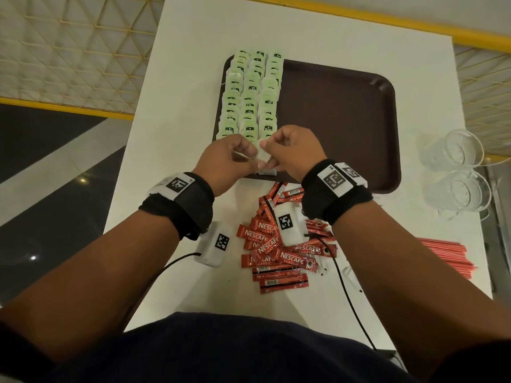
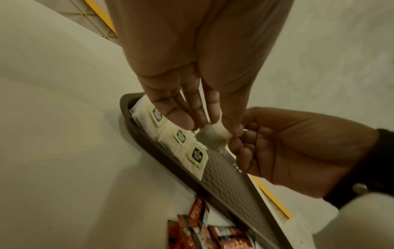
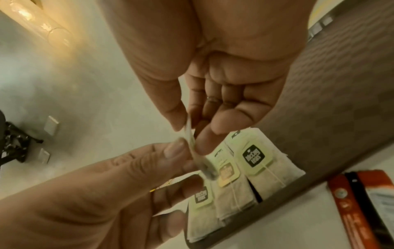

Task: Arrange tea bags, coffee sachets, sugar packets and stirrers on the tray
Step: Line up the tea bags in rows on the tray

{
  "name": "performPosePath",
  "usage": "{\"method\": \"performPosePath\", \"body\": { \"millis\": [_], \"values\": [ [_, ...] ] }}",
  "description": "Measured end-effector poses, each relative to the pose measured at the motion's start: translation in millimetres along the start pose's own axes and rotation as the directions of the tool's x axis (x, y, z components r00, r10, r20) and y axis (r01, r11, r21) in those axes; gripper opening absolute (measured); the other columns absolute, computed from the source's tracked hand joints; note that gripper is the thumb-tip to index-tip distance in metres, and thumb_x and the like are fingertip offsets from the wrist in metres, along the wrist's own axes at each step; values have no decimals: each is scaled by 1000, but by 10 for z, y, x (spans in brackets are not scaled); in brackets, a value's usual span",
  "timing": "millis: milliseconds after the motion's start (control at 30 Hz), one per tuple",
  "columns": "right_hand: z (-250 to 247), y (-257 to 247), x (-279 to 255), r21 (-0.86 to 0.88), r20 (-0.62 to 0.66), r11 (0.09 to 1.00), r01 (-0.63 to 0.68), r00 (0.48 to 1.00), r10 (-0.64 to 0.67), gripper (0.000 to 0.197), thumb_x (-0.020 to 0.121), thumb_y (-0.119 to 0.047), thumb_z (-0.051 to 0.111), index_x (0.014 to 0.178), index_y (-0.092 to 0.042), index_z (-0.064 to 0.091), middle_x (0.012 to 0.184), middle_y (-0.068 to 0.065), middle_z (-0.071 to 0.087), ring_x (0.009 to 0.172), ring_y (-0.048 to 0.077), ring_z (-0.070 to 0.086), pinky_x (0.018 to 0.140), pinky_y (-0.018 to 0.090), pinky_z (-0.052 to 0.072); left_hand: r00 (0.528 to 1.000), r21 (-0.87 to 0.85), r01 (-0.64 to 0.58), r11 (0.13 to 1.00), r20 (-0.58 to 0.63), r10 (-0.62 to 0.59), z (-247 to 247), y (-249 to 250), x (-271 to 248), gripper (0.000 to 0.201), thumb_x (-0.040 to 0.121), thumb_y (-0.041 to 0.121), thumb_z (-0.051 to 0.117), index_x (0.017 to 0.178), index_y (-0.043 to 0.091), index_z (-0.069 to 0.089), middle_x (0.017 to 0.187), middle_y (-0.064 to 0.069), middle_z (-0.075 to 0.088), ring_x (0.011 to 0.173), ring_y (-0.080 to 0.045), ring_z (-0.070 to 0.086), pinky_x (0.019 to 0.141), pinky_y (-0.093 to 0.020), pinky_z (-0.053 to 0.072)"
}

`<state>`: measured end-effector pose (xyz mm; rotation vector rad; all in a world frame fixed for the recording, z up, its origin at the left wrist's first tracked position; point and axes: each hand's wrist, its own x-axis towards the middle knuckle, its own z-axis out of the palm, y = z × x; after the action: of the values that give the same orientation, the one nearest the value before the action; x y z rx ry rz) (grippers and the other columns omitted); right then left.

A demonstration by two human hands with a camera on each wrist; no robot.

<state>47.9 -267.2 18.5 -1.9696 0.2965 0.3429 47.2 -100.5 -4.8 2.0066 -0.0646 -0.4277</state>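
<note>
A brown tray (image 1: pixel 340 120) lies on the white table, its left part filled with three columns of green-tagged tea bags (image 1: pixel 251 98). Over the tray's near left corner my left hand (image 1: pixel 243 154) and right hand (image 1: pixel 272 150) meet and both pinch one white tea bag (image 1: pixel 262 158). In the left wrist view the fingers (image 2: pixel 192 114) and thumb hold that tea bag (image 2: pixel 213 138) above the laid tea bags (image 2: pixel 181 139). In the right wrist view the tea bag (image 3: pixel 192 144) shows edge-on between thumb and forefinger. Red coffee sachets (image 1: pixel 276 250) lie piled in front of the tray. Red stirrers (image 1: pixel 448 255) lie at the right.
Two clear glasses (image 1: pixel 456 167) stand right of the tray near the table's right edge. White marker boxes (image 1: pixel 214 244) with black cables hang under both wrists over the sachet pile. The tray's right two thirds (image 1: pixel 345 92) are bare. A yellow railing runs behind the table.
</note>
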Motion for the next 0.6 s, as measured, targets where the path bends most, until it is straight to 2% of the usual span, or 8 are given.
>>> {"method": "performPosePath", "body": {
  "millis": [100,167,233,300,367,433,500,600],
  "values": [
    [4,-20,-28,93,0,995,-36,999,36,32,94,-28,64,99,3,62,82,10,72,59,19,69,54,22,52,999,55,-27,998,24,26,77,30,14,35,77,36,81,98,17,60,96,5,64,85,-9,65,66,-19,47],
    [-23,-18,-35,91,14,996,-19,1000,18,32,96,-30,59,100,1,65,84,11,73,64,19,69,57,21,52,999,69,-43,997,6,42,104,30,41,27,82,36,76,93,18,58,91,4,63,82,-13,65,69,-27,55],
    [-63,9,-39,69,27,998,2,1000,-4,24,97,-25,57,102,-3,67,89,10,73,68,16,67,59,19,52,1000,10,-31,999,1,31,102,32,68,16,92,25,65,83,19,53,84,2,59,79,-18,65,73,-40,60],
    [-101,66,-32,17,-6,999,45,999,-45,20,93,-23,64,102,-6,66,90,7,72,69,13,66,62,21,54,1000,-93,12,996,3,-12,91,20,87,22,97,17,59,76,19,52,77,4,56,80,-17,64,77,-41,61],
    [-121,124,-25,-19,-30,998,58,998,-59,26,88,-26,70,106,-8,64,92,9,71,74,16,67,68,28,55,999,-213,43,976,32,-37,87,26,93,15,97,14,59,83,9,57,84,-3,64,87,-19,67,80,-39,61],
    [-116,165,-23,-38,11,999,38,999,-37,28,88,-26,71,108,-8,63,97,13,71,82,21,67,69,28,55,997,-250,55,967,68,-39,91,34,89,11,97,13,60,86,11,61,92,-8,70,93,-20,69,80,-34,60],
    [-104,188,-28,-28,55,999,20,998,-19,26,90,-23,69,106,-3,63,97,15,71,79,17,67,66,23,54,997,-189,47,981,68,-34,109,16,93,11,96,16,61,85,15,61,93,-11,69,89,-19,67,78,-32,60],
    [-101,232,-13,-38,49,999,-21,999,23,22,92,-19,65,107,-3,63,95,13,72,71,8,64,61,17,52,1000,-46,19,999,3,-19,87,-33,106,14,94,26,63,102,14,66,96,-2,68,89,-18,64,83,-36,57]
  ]
}}
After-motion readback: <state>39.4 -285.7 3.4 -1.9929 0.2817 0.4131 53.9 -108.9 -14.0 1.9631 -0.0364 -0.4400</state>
